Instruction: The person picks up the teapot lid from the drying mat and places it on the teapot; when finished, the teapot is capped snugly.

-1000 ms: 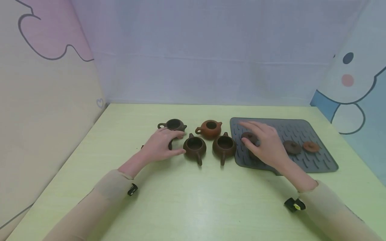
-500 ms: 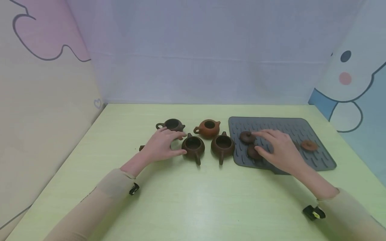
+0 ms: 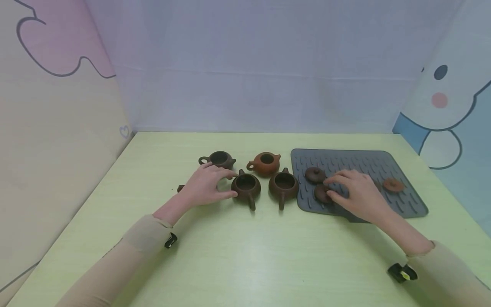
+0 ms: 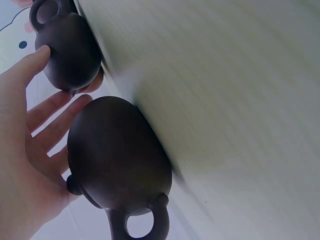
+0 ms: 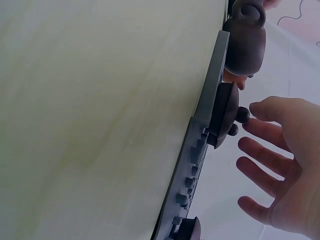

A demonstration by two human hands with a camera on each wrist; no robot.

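My left hand [image 3: 207,184] hovers around a dark teapot [image 4: 117,155], its fingers behind the pot and its palm beside the lid knob. That pot is mostly hidden in the head view. The left thumb tip lies at or near a dark brown lidless teapot [image 3: 246,187]; contact cannot be told. My right hand [image 3: 359,194] is over the grey mat, thumb and index finger at the knob of a dark brown lid [image 3: 322,194]. This lid rests on the mat. Whether the fingertips touch the knob is unclear; the other fingers are spread, as the right wrist view shows.
Another dark brown lid [image 3: 315,175] and a reddish lid [image 3: 393,185] lie on the ridged grey mat [image 3: 341,157]. Behind the right hand a further lid is mostly hidden. Lidless teapots stand left of the mat: reddish [image 3: 265,164], dark brown [image 3: 283,187] and blackish [image 3: 220,158].
My right hand has moved right and slightly toward me, from over the rear dark lid to the nearer one, uncovering both. The left hand stays almost in place, and the view has shifted slightly.
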